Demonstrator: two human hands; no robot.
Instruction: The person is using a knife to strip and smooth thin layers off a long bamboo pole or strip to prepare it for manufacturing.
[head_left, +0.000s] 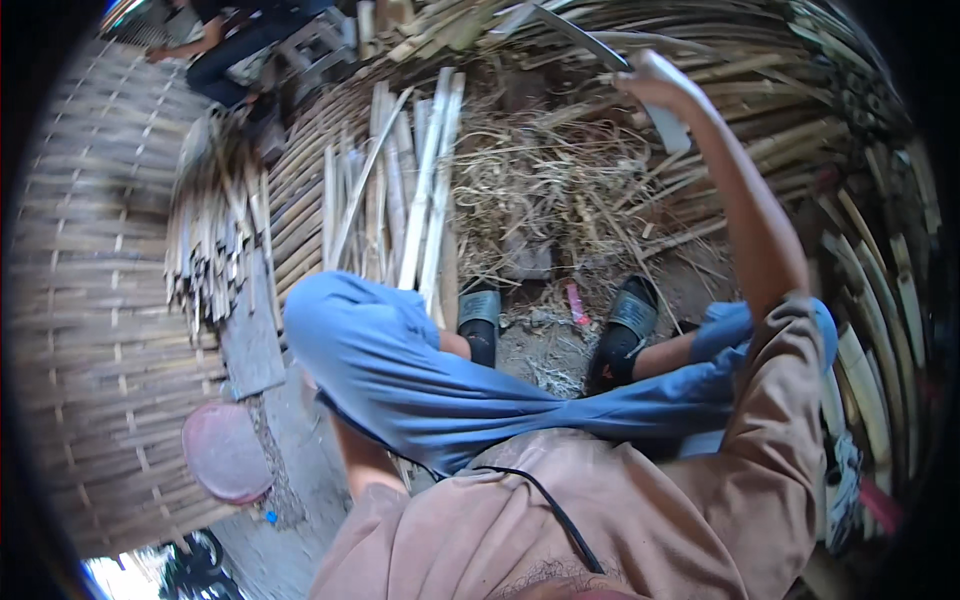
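My right hand [654, 84] is raised at the far right, with its fingers wrapped round a long knife [584, 38]. The grey blade points up and to the left. A pale flat end [668, 130] sticks out below the fist; I cannot tell whether it is the handle or a separate strip. Of my left arm [368, 462] only a part shows by my left thigh, and the hand is out of sight. Between my legs and beyond my feet lies a heap of bamboo shavings [550, 185].
Split bamboo strips [425, 190] lie beyond my left knee, with a bundle of shorter strips [215, 240] further left. Curved bamboo lengths [865, 340] line the right side. A round pinkish lid-like disc [226, 452] lies left. Another person [245, 50] sits at the far left.
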